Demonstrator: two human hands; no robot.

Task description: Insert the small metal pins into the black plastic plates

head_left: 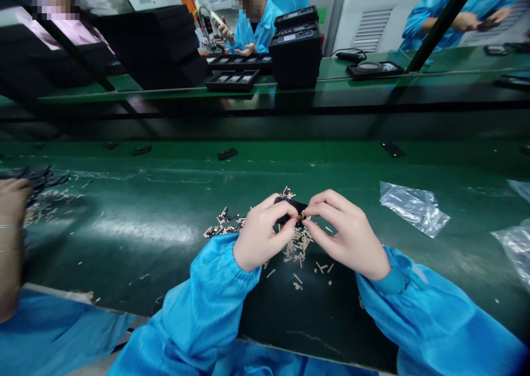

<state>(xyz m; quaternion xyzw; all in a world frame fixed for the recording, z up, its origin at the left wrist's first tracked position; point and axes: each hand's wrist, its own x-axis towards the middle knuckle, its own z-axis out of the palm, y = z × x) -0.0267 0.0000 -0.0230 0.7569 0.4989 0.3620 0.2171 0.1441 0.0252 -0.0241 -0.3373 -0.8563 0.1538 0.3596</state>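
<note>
My left hand (pixel 265 229) is closed around a small black plastic part (pixel 285 210), mostly hidden by the fingers. Thumb and fingertips of my right hand (pixel 345 229) are pinched at the right end of that part, on a tiny piece too small to name. Below and around both hands lie many small beige strips (pixel 298 249), scattered on the green table (pixel 186 287). Left of my left hand is a pile of small black-and-beige pieces (pixel 223 224).
Several flat black parts (pixel 227 154) lie farther back on the table. Clear plastic bags (pixel 414 207) are at the right. A co-worker's hand (pixel 12 210) is at the left beside black parts (pixel 39 180). Black trays (pixel 296 56) are stacked on the raised shelf, with co-workers beyond.
</note>
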